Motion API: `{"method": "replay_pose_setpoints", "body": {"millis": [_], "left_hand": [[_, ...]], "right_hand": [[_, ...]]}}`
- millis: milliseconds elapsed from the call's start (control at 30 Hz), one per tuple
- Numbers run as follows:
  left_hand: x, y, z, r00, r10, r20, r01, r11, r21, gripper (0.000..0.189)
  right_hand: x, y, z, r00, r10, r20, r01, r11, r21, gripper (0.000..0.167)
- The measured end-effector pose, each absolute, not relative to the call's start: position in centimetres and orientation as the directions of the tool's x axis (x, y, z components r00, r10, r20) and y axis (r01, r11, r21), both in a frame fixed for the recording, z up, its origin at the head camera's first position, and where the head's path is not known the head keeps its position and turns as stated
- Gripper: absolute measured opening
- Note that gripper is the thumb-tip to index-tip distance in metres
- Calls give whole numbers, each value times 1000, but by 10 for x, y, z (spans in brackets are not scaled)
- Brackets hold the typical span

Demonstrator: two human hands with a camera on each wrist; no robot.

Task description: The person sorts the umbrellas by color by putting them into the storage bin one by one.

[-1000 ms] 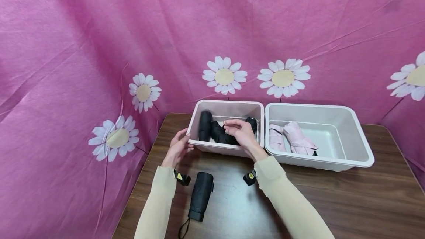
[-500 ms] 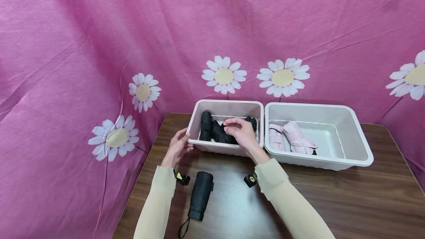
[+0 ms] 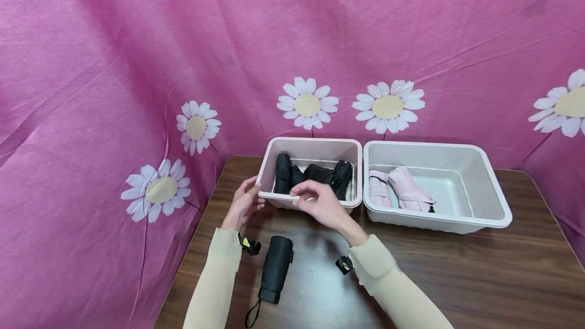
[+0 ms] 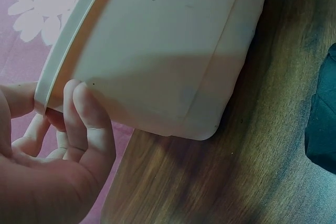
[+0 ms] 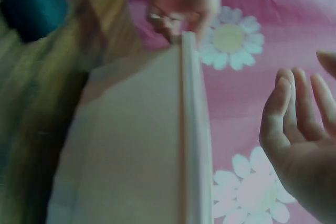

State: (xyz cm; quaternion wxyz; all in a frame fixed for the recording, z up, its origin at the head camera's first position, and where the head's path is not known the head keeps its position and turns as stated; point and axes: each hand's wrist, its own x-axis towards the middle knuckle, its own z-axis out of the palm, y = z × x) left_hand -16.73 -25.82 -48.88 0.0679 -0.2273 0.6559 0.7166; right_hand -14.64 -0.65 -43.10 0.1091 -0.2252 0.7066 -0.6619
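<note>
At the near left corner of the smaller light bin [image 3: 315,140], my left hand [image 3: 242,206] grips the rim. In the left wrist view its thumb lies at the edge and its fingers bend against the outer wall [image 4: 157,40]. My right hand [image 3: 322,207] hovers over that bin's front rim with loosely bent fingers and holds nothing. Inside the bin, a black folded umbrella [image 3: 283,172] lies along the left side. More black bundles, probably umbrellas, including one at the right [image 3: 343,179], lie beside it, partly hidden by my right hand.
Another black folded umbrella [image 3: 276,270] with a wrist strap lies on the wooden table [image 3: 457,278] between my forearms. The larger bin [image 3: 498,192] stands close on the right, holding two pink folded umbrellas [image 3: 409,189]. A pink flowered cloth [image 3: 292,39] hangs behind.
My right hand has drawn back from over the bin's inside toward the front rim and left, uncovering more black bundles. The left hand has stayed at the corner.
</note>
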Motion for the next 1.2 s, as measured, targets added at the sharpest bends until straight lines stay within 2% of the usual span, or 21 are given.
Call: {"method": "replay_pose_setpoints", "body": {"millis": [133,233,433,500,600,933,1100,1200], "left_hand": [[-167,-258,-488,-887,-198,-416,-399,-124,909,42],[-167,-258,-488,-888,-195,-416,-398,-127,909,43],[-167,-258,-488,-886,-204,-416,-395,-133,909,43],[-166,-257,-487,-885,-204,-418,-398,-131,908,43],[-166,-257,-487,-884,-202,-422,-403,-129,906,42],[-166,-258,-486,-887,-198,-417,-401,-118,909,44],[-165,-256,-485,-885,-203,-420,-403,-121,907,43],[-165,-256,-484,-882,-208,-422,-404,-127,906,43]], "right_hand": [[-132,-15,-448,-806,-578,129,-241,121,-963,23],[-119,-24,-466,-748,-650,136,-360,224,-906,27],[-90,-40,-504,-592,-792,147,-678,391,-623,38],[-82,-44,-516,-552,-820,150,-743,403,-535,41],[-71,-48,-528,-511,-845,157,-795,395,-461,46],[-56,-57,-545,-429,-898,92,-879,392,-272,74],[-53,-57,-549,-424,-905,37,-888,407,-212,72],[-52,-58,-551,-429,-902,49,-892,415,-178,66]]}}
